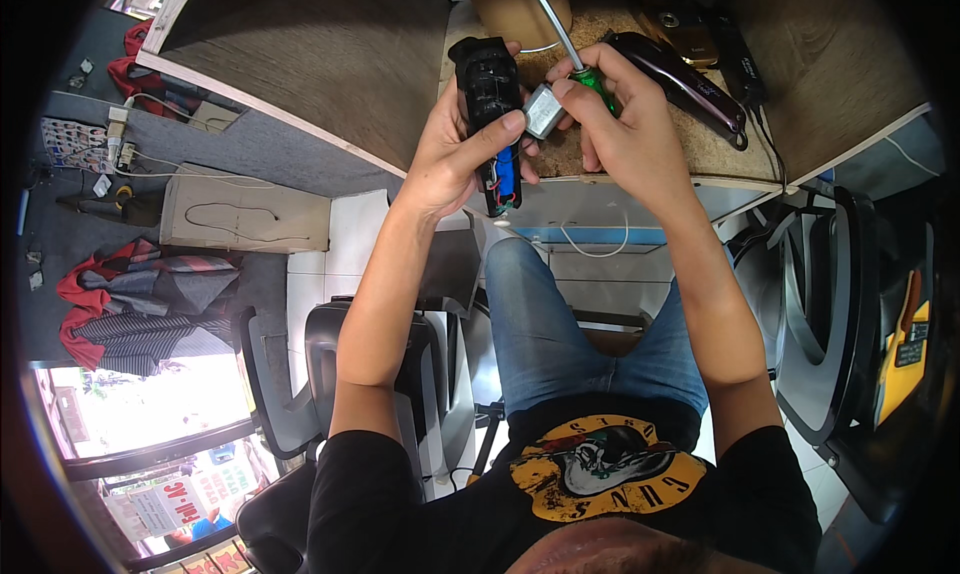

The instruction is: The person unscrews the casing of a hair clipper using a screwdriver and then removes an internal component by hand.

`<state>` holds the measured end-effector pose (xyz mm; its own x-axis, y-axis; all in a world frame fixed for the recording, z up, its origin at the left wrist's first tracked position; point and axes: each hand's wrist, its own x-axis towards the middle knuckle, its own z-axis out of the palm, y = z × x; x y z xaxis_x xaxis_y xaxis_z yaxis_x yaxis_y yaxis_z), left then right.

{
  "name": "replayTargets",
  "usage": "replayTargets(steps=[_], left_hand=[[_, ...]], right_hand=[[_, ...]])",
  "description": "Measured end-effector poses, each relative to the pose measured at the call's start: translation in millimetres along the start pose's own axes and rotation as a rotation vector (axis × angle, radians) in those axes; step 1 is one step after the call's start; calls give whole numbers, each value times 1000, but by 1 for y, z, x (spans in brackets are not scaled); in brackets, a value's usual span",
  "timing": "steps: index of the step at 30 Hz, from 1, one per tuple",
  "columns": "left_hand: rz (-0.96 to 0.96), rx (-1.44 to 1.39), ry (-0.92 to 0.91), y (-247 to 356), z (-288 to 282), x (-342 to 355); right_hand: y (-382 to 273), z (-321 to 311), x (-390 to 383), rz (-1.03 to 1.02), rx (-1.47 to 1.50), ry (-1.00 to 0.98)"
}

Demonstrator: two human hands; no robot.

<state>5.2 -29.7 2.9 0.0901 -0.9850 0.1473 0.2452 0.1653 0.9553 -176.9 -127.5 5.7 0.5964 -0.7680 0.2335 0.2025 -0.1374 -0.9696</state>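
Observation:
My left hand (447,161) is closed around the black housing of an opened hair clipper (487,84). Its lower end shows a blue battery-like part (506,177) and thin red wires. Between the hands is a small silver metal block (543,112), pinched by my right fingers, with my left thumb at its edge. My right hand (640,134) also holds a screwdriver (594,80) by its green handle, its shaft pointing up and away to the left. Just beyond my right hand lies a dark maroon hair clipper (683,90).
A gold-coloured device (690,42) and a black corded piece (742,74) lie at the back right of the wooden worktop (728,164). Wooden side panels (300,64) flank it. Black chairs (835,304) stand on both sides. A red and grey cloth (150,294) is at left.

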Motion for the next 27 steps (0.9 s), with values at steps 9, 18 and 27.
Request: replayTargets(steps=[9,18,27], left_hand=[[-1,14,5,1,1,0],[2,18,-2,0,1,0],[2,27,1,0,1,0]], right_hand=[[0,-1,0,8,19,-14],[1,-1,0,9,15,-15],[1,-2,0,25,32,-20]])
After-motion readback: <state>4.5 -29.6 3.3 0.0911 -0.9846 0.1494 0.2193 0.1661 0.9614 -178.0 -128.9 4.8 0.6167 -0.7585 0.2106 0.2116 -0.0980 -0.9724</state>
